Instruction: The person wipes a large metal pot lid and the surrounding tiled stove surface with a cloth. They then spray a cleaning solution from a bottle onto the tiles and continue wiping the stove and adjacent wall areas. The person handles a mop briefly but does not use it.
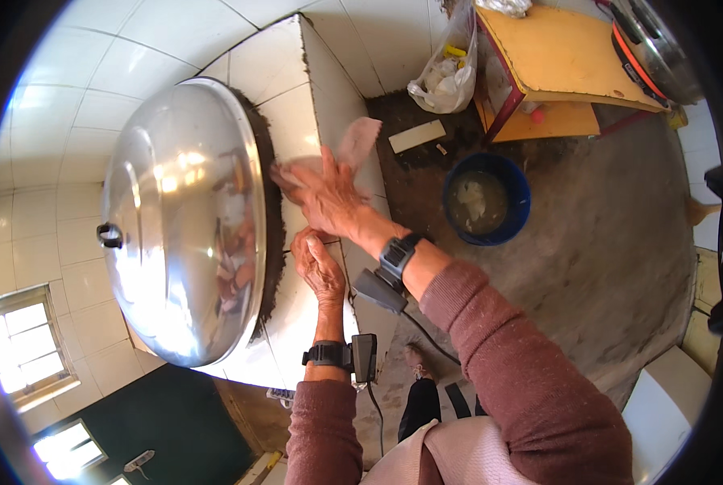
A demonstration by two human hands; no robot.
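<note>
My right hand (pixel 331 197) is stretched over the white-tiled counter (pixel 283 109), its fingers spread beside a pinkish cloth (pixel 360 142). Part of the cloth looks blurred and lies under and around the fingers; whether the hand grips it is not plain. Close below it, my left hand (pixel 319 264) rests near the counter's edge with its fingers curled, and what it may hold is hidden. To the left of both hands a large domed metal lid (pixel 180 224) with a small black knob (pixel 109 235) covers a round opening with a dark, rough rim.
A blue bucket (pixel 522 206) with cloudy water stands on the floor at the right. Beyond it are a white rectangular piece (pixel 417 136), a plastic bag (pixel 443 85) and a yellow wooden cabinet (pixel 555 54) bearing a metal pot (pixel 658 48). A white box-like object (pixel 664 400) is at lower right.
</note>
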